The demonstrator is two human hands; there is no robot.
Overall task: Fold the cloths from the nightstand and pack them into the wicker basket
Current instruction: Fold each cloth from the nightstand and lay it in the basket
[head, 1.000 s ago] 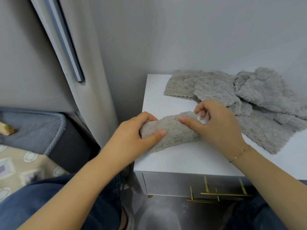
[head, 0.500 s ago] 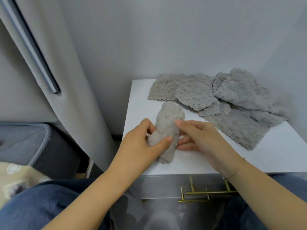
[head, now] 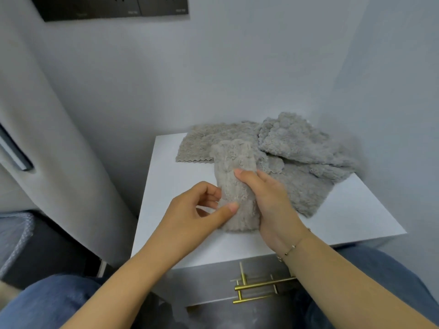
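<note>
Wall (head: 237, 79): a plain pale wall is seen behind everything, with a dark socket panel (head: 114, 7) mounted at the top edge.
Curtain (head: 47, 138): a grey curtain is hung down the left side, beside the nightstand.
Nightstand (head: 356, 222): a white top is shown over a grey drawer front, on which brass bar handles (head: 261, 284) are fitted.
Legs (head: 52, 302): blue denim is seen at the bottom left and bottom right, on either side of the drawer.
Loose cloths (head: 304, 162): several grey fluffy cloths are heaped unfolded across the back and right of the nightstand top, overlapped on one another.
Folded cloth (head: 235, 186): one grey cloth is folded into a narrow bundle and held between both hands, its near end down at the tabletop and its far end raised in front of the heap.
Right hand (head: 268, 205): the bundle's right side is gripped, the thumb laid across its front and the remaining fingers hidden behind it; a thin bracelet (head: 293, 246) is worn at the wrist.
Left hand (head: 197, 212): the bundle's lower left edge is pinched between the thumb and curled fingers.
Basket: not seen in view.
</note>
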